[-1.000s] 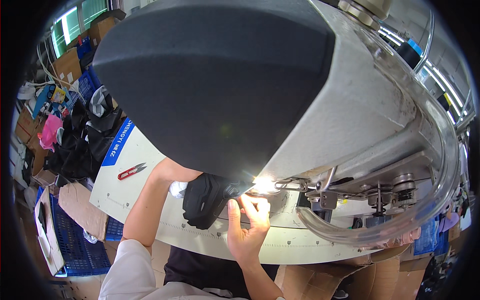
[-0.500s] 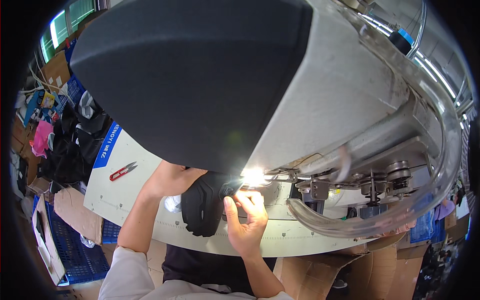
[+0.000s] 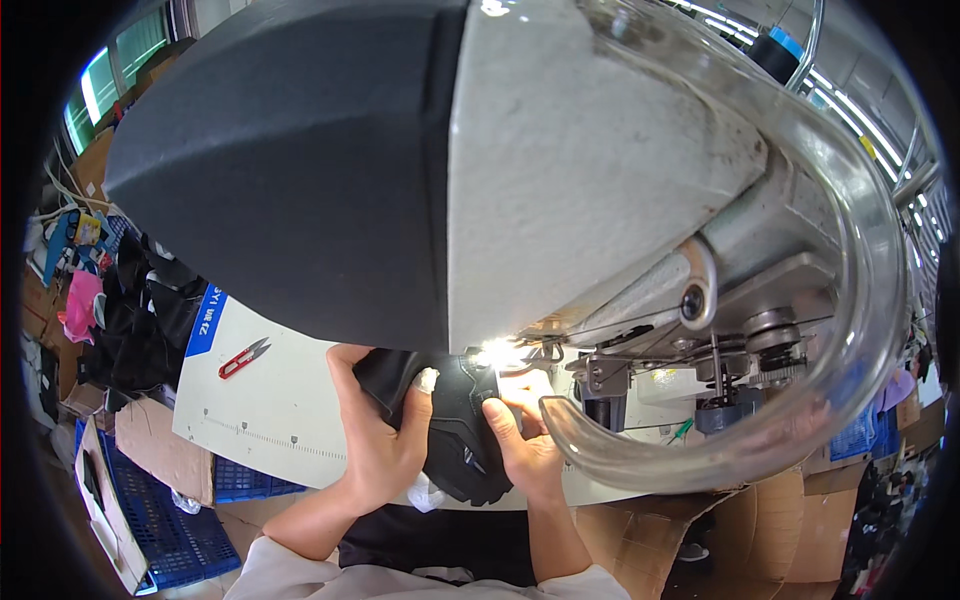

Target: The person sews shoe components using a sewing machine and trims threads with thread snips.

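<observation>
Clearly, the black piece [image 3: 462, 418] lay over the worktop [image 3: 262, 402] between your hands, its long axis running from the bright lamp [image 3: 498, 355] toward you. Your left hand [image 3: 385, 440], thumb forward, had its fingers clamped on it; your right hand [image 3: 530, 455] touched its right border by the thumb, but whether it pinched, I could not tell.

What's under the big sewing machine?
A bright light, a black piece with the left hand and right hand on it, and the white table. The machine hides whatever's farther back.
</observation>
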A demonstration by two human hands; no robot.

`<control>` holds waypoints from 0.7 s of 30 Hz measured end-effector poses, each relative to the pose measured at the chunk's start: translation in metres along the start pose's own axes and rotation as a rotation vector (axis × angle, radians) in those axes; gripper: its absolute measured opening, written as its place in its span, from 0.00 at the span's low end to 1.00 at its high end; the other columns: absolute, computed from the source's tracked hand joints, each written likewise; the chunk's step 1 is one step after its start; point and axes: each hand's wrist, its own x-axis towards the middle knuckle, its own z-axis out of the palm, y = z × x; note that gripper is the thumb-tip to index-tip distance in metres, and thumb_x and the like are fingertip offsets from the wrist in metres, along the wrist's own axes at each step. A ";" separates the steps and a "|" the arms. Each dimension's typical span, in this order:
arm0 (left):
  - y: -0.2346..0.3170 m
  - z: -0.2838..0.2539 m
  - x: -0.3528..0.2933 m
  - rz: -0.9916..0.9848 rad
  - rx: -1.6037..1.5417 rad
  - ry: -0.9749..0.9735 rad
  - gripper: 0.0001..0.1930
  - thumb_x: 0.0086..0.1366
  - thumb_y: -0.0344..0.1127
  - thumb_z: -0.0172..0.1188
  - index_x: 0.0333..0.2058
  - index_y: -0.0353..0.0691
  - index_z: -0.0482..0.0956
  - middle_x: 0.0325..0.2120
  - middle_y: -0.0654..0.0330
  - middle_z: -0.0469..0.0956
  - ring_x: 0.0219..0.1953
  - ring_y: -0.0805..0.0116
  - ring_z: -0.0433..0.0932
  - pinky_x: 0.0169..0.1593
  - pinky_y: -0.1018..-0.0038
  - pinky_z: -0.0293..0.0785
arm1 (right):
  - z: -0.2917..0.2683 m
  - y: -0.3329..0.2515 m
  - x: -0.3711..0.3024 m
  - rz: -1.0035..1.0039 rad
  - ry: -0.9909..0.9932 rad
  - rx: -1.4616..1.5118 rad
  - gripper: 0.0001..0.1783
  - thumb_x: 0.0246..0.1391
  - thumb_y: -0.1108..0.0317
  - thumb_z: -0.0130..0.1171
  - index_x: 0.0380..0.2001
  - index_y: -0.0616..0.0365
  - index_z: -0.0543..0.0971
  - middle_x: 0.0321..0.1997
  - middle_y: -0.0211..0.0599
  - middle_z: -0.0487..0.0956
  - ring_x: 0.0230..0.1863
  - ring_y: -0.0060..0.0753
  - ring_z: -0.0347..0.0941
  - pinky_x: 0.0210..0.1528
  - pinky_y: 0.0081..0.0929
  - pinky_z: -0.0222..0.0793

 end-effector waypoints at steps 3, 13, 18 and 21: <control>0.007 0.001 0.004 0.038 0.058 0.017 0.22 0.61 0.18 0.56 0.51 0.34 0.59 0.42 0.55 0.66 0.44 0.69 0.68 0.51 0.74 0.65 | 0.002 -0.004 0.003 -0.037 -0.020 -0.054 0.07 0.52 0.72 0.69 0.32 0.63 0.81 0.28 0.29 0.81 0.29 0.17 0.75 0.33 0.17 0.71; 0.044 -0.036 -0.002 0.505 0.340 0.062 0.17 0.47 0.22 0.70 0.36 0.37 0.76 0.18 0.66 0.69 0.18 0.76 0.65 0.22 0.81 0.56 | -0.001 -0.005 -0.005 0.040 -0.107 -0.175 0.08 0.55 0.78 0.64 0.38 0.66 0.80 0.37 0.35 0.76 0.41 0.24 0.72 0.46 0.21 0.67; 0.045 -0.005 0.036 0.582 0.519 -0.135 0.13 0.49 0.27 0.67 0.35 0.38 0.77 0.20 0.63 0.72 0.23 0.65 0.72 0.25 0.73 0.68 | 0.000 -0.007 -0.002 0.026 -0.110 -0.121 0.08 0.55 0.78 0.64 0.38 0.70 0.79 0.36 0.33 0.77 0.40 0.21 0.71 0.42 0.18 0.66; 0.035 -0.006 0.031 0.219 0.404 -0.217 0.13 0.51 0.31 0.69 0.34 0.37 0.75 0.20 0.67 0.73 0.16 0.64 0.70 0.23 0.71 0.66 | -0.002 -0.008 0.000 0.072 -0.115 -0.069 0.07 0.54 0.78 0.64 0.37 0.70 0.79 0.37 0.34 0.77 0.40 0.22 0.72 0.45 0.19 0.67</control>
